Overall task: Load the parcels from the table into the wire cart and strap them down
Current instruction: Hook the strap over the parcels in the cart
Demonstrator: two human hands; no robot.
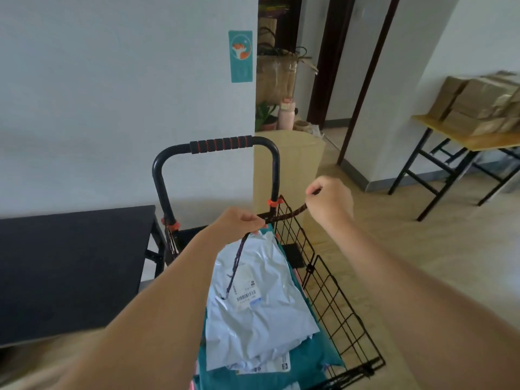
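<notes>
Two hands hold one dark braided cord (292, 211) mid-frame. The left hand (239, 220) pinches it, its loose end dangling, and the right hand (330, 198) grips the other end. In the black wire cart (309, 268) below, a crinkled white parcel (253, 305) lies atop teal parcels (312, 358).

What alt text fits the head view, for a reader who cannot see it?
The left hand and right hand each grip a dark braided cord stretched between them above a black wire cart. A white parcel lies on teal parcels in the cart; a black table stands beside it.
</notes>
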